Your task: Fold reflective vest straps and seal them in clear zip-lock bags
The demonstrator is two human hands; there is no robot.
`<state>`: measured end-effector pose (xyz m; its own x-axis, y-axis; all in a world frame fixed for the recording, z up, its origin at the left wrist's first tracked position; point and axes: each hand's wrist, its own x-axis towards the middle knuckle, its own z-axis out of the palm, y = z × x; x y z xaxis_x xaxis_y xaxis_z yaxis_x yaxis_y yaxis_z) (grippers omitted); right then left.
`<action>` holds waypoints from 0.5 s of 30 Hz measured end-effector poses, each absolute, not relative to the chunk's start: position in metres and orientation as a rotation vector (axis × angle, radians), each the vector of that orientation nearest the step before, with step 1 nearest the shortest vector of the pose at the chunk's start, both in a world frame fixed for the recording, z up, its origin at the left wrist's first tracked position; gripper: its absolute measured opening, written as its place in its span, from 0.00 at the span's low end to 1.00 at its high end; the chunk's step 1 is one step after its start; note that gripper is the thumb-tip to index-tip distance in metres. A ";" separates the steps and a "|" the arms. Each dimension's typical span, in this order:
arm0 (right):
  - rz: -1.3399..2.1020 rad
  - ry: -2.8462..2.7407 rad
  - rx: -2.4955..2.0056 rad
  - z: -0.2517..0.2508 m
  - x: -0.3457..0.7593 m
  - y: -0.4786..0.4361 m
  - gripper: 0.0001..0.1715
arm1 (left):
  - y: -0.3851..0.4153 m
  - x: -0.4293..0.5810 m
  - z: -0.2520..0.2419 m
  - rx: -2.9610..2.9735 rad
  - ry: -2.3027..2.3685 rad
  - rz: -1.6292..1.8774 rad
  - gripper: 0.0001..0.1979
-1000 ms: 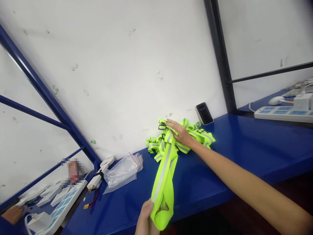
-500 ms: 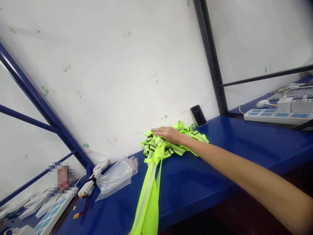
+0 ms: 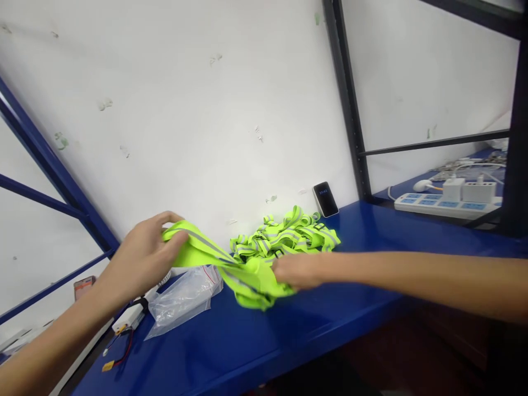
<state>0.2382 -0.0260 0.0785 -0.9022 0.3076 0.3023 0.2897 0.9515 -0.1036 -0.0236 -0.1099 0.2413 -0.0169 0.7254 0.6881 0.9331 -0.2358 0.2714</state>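
A neon-yellow reflective strap (image 3: 206, 250) with a grey stripe stretches between my two hands above the table. My left hand (image 3: 150, 256) pinches its left end between thumb and fingers. At the other end my right hand (image 3: 299, 270) is closed on a bunched part of it, the fingers partly hidden. Behind the right hand, a tangled pile of reflective straps (image 3: 284, 234) with black buckles lies against the wall. Whether the held strap is joined to the pile, I cannot tell.
Clear plastic zip bags (image 3: 181, 302) lie left on the blue table (image 3: 330, 319), beside a white battery pack (image 3: 128, 319) with a yellow connector. A black-screened device (image 3: 325, 199) leans on the wall. Power strips (image 3: 445, 204) sit beyond the dark metal post (image 3: 348, 104) at right.
My left hand has come into view at the left, raising the strap's end. My right hand has moved off the pile towards me and now grips the strap.
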 end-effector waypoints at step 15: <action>0.784 -2.185 -0.357 0.088 0.261 -0.094 0.07 | -0.015 0.020 0.084 -2.413 -2.097 -0.332 0.10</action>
